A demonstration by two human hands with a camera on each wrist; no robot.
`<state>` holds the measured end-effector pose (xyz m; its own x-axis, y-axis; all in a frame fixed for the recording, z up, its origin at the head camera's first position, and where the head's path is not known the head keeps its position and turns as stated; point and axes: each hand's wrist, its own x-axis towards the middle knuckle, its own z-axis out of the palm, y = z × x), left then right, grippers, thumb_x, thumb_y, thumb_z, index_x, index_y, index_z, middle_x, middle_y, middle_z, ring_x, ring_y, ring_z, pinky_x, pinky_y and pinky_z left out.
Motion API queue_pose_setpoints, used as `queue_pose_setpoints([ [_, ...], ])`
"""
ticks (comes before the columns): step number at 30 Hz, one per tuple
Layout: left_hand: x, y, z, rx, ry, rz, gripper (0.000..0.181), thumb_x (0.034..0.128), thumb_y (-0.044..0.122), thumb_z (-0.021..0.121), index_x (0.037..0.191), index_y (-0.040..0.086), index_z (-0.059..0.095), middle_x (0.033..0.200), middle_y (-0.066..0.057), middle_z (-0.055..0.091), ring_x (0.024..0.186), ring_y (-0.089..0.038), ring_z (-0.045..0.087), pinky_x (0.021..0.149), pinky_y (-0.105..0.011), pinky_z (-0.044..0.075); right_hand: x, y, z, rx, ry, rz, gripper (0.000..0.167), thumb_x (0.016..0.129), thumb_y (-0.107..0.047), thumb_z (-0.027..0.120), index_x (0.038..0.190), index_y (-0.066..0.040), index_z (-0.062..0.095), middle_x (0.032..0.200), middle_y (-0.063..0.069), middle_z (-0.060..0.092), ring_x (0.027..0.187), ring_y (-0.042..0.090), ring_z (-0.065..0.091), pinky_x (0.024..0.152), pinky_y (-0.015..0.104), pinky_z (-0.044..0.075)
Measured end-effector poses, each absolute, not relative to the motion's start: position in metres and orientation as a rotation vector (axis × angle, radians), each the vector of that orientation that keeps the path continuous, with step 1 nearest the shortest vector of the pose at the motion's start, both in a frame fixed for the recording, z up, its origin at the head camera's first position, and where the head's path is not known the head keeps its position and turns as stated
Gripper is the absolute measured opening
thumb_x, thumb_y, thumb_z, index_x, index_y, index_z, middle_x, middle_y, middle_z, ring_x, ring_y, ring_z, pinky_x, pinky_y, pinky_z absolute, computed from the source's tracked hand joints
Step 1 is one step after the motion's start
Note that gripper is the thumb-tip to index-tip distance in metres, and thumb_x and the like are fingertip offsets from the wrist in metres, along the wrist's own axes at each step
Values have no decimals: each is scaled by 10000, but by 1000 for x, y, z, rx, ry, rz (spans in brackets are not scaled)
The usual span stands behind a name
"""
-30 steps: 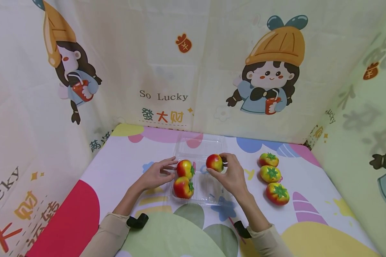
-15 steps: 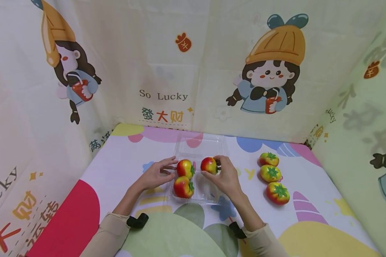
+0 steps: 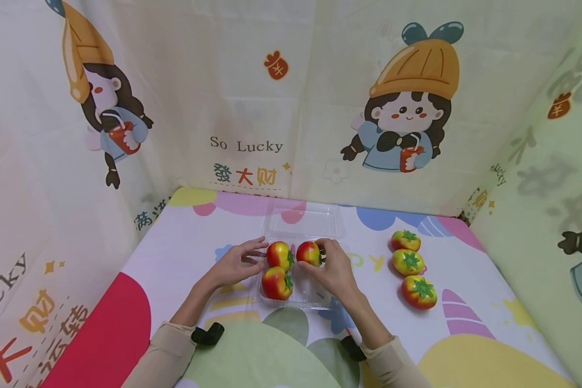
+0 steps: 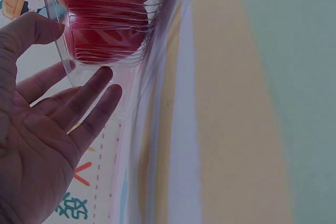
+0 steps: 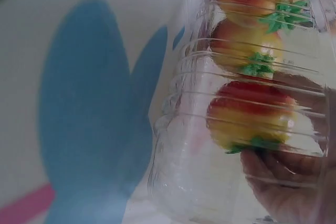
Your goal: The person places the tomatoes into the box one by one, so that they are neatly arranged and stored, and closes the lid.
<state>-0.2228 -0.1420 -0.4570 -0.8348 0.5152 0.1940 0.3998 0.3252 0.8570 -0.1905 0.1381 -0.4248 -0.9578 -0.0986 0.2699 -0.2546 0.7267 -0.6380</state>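
Pinching a glossy, round, red-and-yellow fruit [image 3: 309, 253] between thumb and fingers, the right hand [image 3: 334, 271] holds it in the far part of an open, clear plastic hinged box [image 3: 303, 296]; whether it rests on the box floor I cannot tell. Its green leaf cap [image 5: 257, 144], seen in my right wrist view, points to the right of the scene, towards the palm. Nearly round, the fruit is slightly broader across than from cap to base, so its long axis lies across the left–right line. The left hand [image 3: 236, 264] holds nothing that I can make out; its fingers are loosely spread at the left wall of the box. Along that wall, two matching leaf-capped fruits [image 3: 277, 283] stand one nearer, one farther, caps also rightward. Three further red-and-yellow fruits [image 3: 418, 292] form a near-to-far row on the printed tablecloth [image 3: 242, 350], well to the right. Compared with half a second ago, I find the held fruit shifted left, just beside the farther of the pair; the left hand and the other fruits are unmoved.
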Motion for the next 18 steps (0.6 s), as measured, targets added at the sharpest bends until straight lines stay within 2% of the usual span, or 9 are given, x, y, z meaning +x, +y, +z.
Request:
queue_pose_setpoints([
  [12, -222, -143, -457, 843, 2451, 1545, 566, 939, 112, 720, 1466, 19, 536, 1601, -214, 392, 1215, -376, 643, 994, -482, 555, -194, 132, -428, 244, -2771, 1072, 594, 791, -352, 882, 1241, -53, 635, 1155, 116, 642, 1014, 294, 642, 848, 401, 618],
  [18, -223, -142, -457, 862, 2428, 1577, 571, 935, 104, 729, 1460, -3, 533, 1596, -227, 393, 1207, -391, 646, 982, -481, 559, -193, 132, -427, 281, -2757, 1052, 614, 812, -365, 866, 1258, -9, 639, 1145, 146, 640, 989, 304, 647, 827, 408, 618],
])
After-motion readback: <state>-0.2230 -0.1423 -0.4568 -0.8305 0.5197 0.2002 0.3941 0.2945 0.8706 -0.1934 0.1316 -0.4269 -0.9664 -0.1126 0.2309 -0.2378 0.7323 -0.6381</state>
